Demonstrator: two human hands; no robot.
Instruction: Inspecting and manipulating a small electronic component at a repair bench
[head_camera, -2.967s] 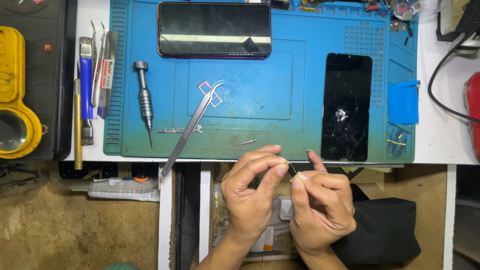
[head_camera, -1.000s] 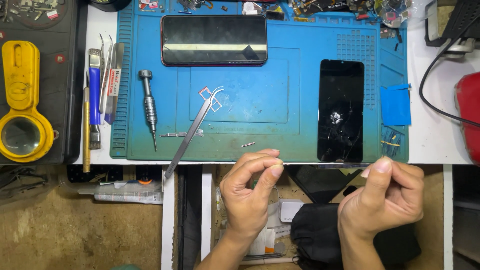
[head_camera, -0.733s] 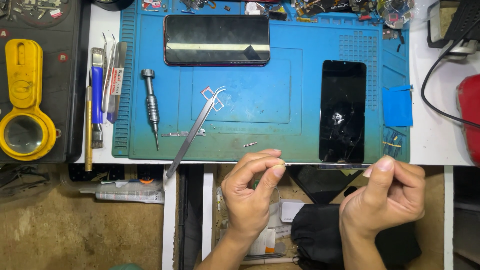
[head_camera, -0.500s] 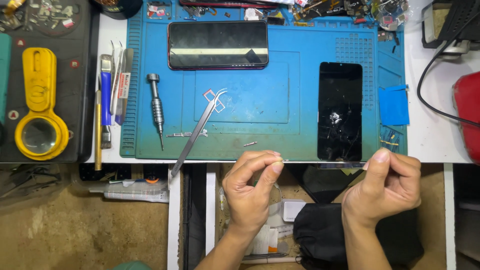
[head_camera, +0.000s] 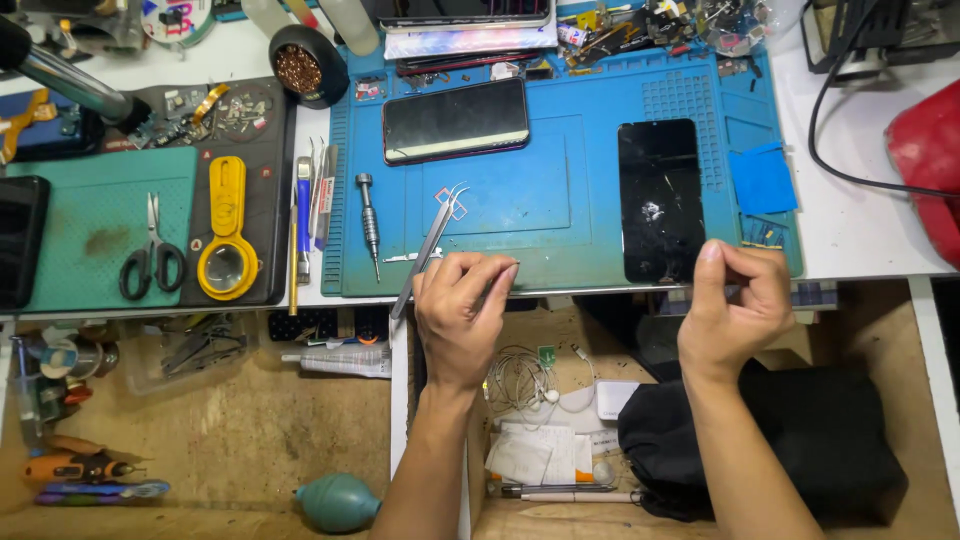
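My left hand (head_camera: 462, 318) hovers over the front edge of the blue work mat (head_camera: 560, 215), thumb and forefinger pinched on one end of a thin clear strip (head_camera: 530, 264) that is barely visible. My right hand (head_camera: 738, 300) is off to the right, pinched shut on what seems to be the strip's other end, just below a dark phone screen with a cracked spot (head_camera: 660, 200). Long metal tweezers (head_camera: 430, 245) lie on the mat beside my left fingers. A second dark phone (head_camera: 455, 120) lies at the back of the mat.
A screwdriver (head_camera: 370, 222), a yellow magnifier (head_camera: 228, 240) and scissors (head_camera: 152, 260) lie to the left. A blue pad (head_camera: 762, 178), a black cable (head_camera: 850, 175) and a red object (head_camera: 925, 150) are on the right. Below the table are a black bag (head_camera: 800, 440), earphones (head_camera: 520, 380) and a teal blower (head_camera: 340, 500).
My right hand has drawn away to the right from my left hand, and the thin strip is stretched between them. The view now takes in more of the table's back and left.
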